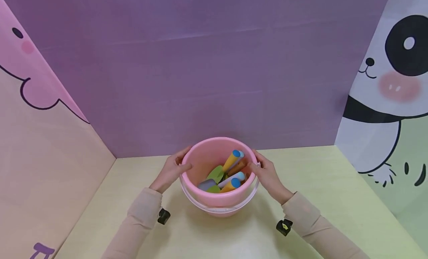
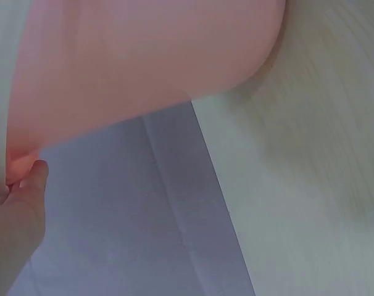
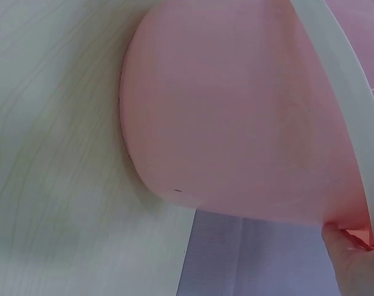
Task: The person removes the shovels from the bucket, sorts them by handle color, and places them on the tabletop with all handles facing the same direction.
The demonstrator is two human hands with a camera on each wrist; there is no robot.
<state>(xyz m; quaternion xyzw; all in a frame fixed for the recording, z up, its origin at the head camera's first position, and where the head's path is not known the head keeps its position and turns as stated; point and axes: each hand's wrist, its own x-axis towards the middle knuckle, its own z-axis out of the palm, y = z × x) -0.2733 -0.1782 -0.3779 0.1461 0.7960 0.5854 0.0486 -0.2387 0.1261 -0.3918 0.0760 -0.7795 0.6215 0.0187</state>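
Observation:
A pink bucket (image 1: 215,200) is between both hands over the pale table, its white carry handle (image 1: 220,210) hanging down in front. My left hand (image 1: 170,172) grips the rim on the left, thumb over the edge. On the right side, my right hand (image 1: 269,177) holds the rim the same way. Inside lie several toy garden tools: a yellow handle (image 1: 230,162) with a blue end, a pale lilac handle (image 1: 233,179), a green blade (image 1: 215,173) and a grey-purple blade (image 1: 206,184). Both wrist views show the bucket's smooth outer wall (image 3: 224,111) and fingers under the rim.
The pale wood-grain table (image 1: 110,199) meets a purple back wall (image 1: 214,73). A pink cartoon panel (image 1: 50,140) stands at the left, and a panda panel (image 1: 371,143) at the right. Small black devices sit on both wrists.

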